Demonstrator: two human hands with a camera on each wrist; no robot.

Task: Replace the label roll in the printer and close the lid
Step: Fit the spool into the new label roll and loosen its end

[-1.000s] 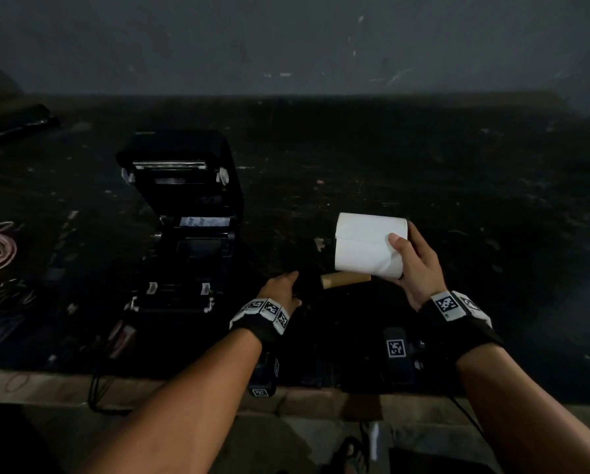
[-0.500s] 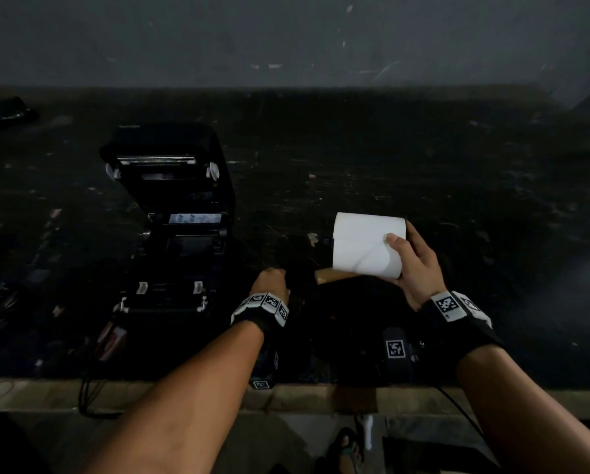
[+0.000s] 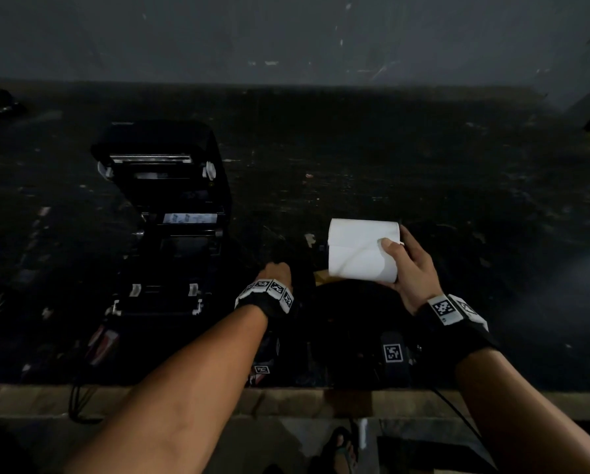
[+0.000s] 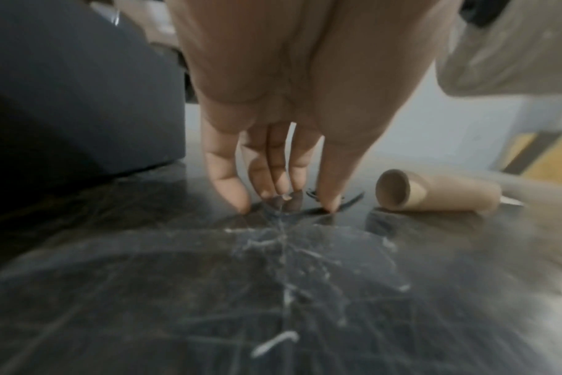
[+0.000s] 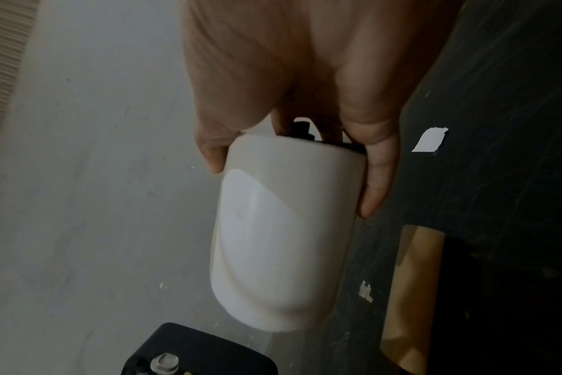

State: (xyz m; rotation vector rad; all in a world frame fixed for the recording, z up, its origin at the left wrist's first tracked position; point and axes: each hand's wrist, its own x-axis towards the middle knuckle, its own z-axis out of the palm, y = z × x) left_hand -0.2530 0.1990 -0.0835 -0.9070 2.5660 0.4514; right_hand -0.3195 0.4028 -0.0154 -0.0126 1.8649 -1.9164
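Observation:
The black label printer point(image 3: 170, 254) stands at the left of the dark table with its lid point(image 3: 156, 155) raised. My right hand point(image 3: 406, 265) grips a full white label roll point(image 3: 358, 249) above the table, right of the printer. The right wrist view shows thumb and fingers point(image 5: 376, 182) curled round the roll point(image 5: 283, 241), with a black spindle end point(image 5: 302, 126) at its near end. My left hand point(image 3: 278, 271) is between printer and roll. Its straight fingertips point(image 4: 234, 198) touch the table and hold nothing. An empty cardboard core point(image 4: 433, 192) lies just to its right.
Paper scraps point(image 3: 309, 239) lie on the scratched tabletop. A black device with a square marker point(image 3: 393, 354) sits near the table's front edge point(image 3: 184, 401). Cables point(image 3: 81, 398) hang over that edge below the printer. A grey wall point(image 3: 286, 35) closes the back.
My left hand has drawn back a little from the cardboard core and now points its fingertips down onto the table. The right hand keeps the roll in much the same place.

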